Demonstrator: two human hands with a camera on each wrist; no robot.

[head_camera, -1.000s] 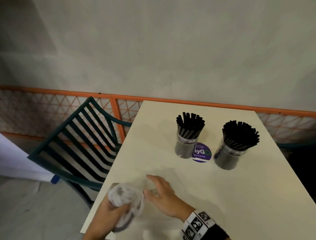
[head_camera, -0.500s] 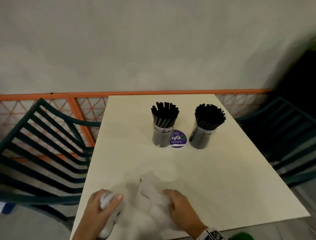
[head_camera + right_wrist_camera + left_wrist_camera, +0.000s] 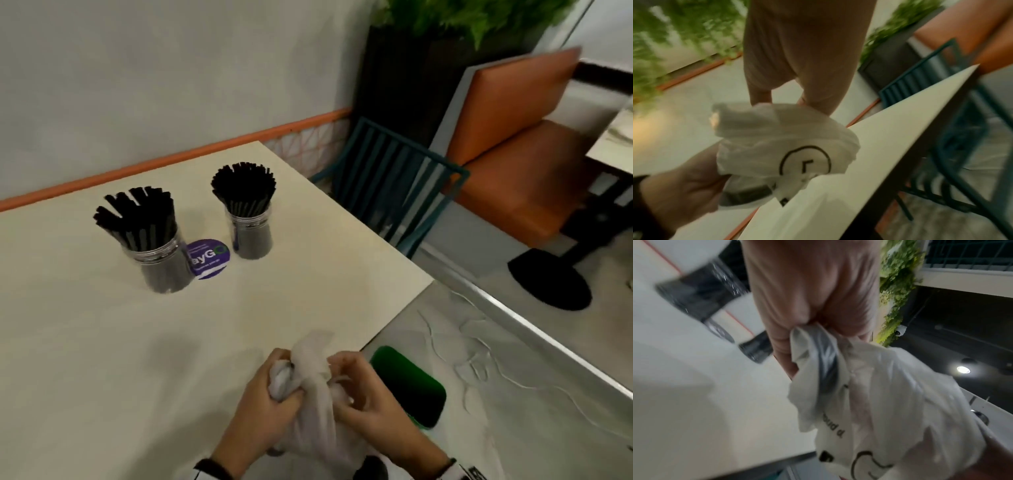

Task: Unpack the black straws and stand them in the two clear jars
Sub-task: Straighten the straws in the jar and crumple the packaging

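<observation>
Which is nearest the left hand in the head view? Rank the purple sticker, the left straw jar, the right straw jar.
From the left hand:
1. Purple sticker, between the jars, low on the table.
2. Left straw jar, up and left; close to the sticker's range.
3. Right straw jar, farthest back, nearer the wall.

- Your left hand (image 3: 263,407) is bare; a black band circles its wrist at 7 o'clock.
- Your right hand (image 3: 373,407) is bare; its wrist, at 5 o'clock, wears a white band with black square markers.
</observation>
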